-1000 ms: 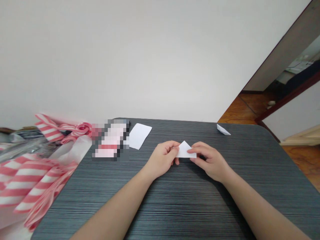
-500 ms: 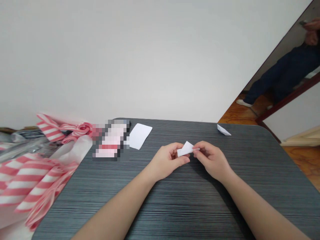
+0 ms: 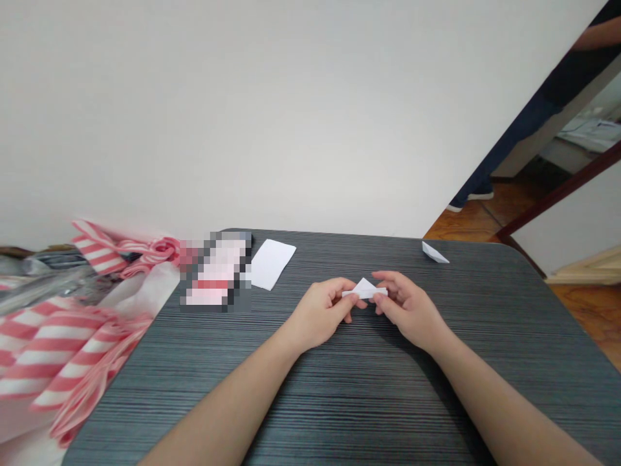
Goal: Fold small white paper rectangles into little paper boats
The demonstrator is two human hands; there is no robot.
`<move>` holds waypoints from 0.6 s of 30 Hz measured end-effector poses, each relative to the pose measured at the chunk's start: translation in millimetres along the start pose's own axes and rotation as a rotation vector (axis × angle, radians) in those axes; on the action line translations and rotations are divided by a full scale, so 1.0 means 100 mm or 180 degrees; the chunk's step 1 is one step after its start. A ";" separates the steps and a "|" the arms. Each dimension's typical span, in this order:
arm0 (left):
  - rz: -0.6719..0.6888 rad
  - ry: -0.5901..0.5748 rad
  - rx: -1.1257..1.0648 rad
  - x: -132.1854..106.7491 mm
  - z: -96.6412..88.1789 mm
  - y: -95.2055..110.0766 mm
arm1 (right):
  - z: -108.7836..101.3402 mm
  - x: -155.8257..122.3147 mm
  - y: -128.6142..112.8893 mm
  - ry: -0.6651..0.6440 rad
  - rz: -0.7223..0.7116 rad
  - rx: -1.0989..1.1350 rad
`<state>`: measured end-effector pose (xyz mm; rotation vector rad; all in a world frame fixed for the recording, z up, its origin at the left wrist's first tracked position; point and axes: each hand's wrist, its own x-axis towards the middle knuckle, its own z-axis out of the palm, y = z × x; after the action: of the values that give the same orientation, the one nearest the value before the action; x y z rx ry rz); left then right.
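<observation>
Head view: paper (image 3: 365,288) is approx mid-tabletop (image 3: 369,401), betw both hands; looks lifted a bit, but can't tell for sure. L grip (image 3: 320,314) has it pinched near the 9 o'clock end, thumb in front, fingers behind. R grip (image 3: 407,307) pinches the 3 o'clock end, thumb likewise in front, w/ index finger raised toward 11.

Handling (est.): v. light, prob. dry and not slippery. Stiffer along the folds where layers stack, floppy at single-layer bits; creases or tears easily if yanked. Best hold = ends of the lower band, thumb vs. fingers, light pressure; avoid squeezing the peak, it'd bend.

Orientation: peak points to 12 o'clock; long axis runs approx 9–3 along the band, 3 end a touch higher.

Around it: sheet (image 3: 273,264) flat betw 9 and 10 o'clock of the paper; small folded piece (image 3: 435,252) at 2, near tabletop's far edge.
</observation>
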<state>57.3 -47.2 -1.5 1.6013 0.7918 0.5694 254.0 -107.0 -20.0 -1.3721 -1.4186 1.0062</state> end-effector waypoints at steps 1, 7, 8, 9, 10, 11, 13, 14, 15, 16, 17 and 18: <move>-0.0001 0.0011 0.0001 0.00 0.00 0.00 | -0.01 0.00 -0.01 -0.0028 0.0116 -0.0046; -0.0040 0.0053 -0.0018 0.00 0.01 -0.01 | -0.05 0.00 -0.06 -0.0184 0.0393 -0.0310; -0.0052 0.0053 -0.0028 0.00 0.01 0.00 | -0.05 0.00 -0.06 -0.0186 0.0398 -0.0317; -0.0070 0.0056 -0.0034 0.00 0.01 0.00 | -0.05 -0.01 -0.06 -0.0184 0.0399 -0.0313; -0.0087 0.0061 -0.0040 0.00 0.01 0.00 | -0.05 -0.01 -0.06 -0.0178 0.0395 -0.0303; -0.0103 0.0066 -0.0052 0.00 0.02 0.01 | -0.05 -0.01 -0.06 -0.0176 0.0390 -0.0289; -0.0129 0.0062 -0.0073 0.00 0.02 0.02 | -0.04 -0.02 -0.06 -0.0178 0.0383 -0.0261; -0.0137 0.0053 -0.0082 -0.01 0.02 0.02 | -0.04 -0.03 -0.07 -0.0180 0.0382 -0.0250; -0.0142 0.0044 -0.0091 -0.01 0.02 0.02 | -0.04 -0.03 -0.07 -0.0183 0.0382 -0.0244; -0.0146 0.0031 -0.0095 -0.01 0.02 0.03 | -0.04 -0.03 -0.07 -0.0183 0.0380 -0.0240; -0.0150 0.0023 -0.0095 -0.01 0.01 0.03 | -0.04 -0.03 -0.07 -0.0182 0.0377 -0.0235; -0.0152 0.0020 -0.0097 -0.01 0.01 0.03 | -0.03 -0.03 -0.08 -0.0184 0.0377 -0.0228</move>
<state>58.4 -48.9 1.6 1.5494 0.8201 0.5500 255.1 -110.3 -11.9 -1.5048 -1.4418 1.0882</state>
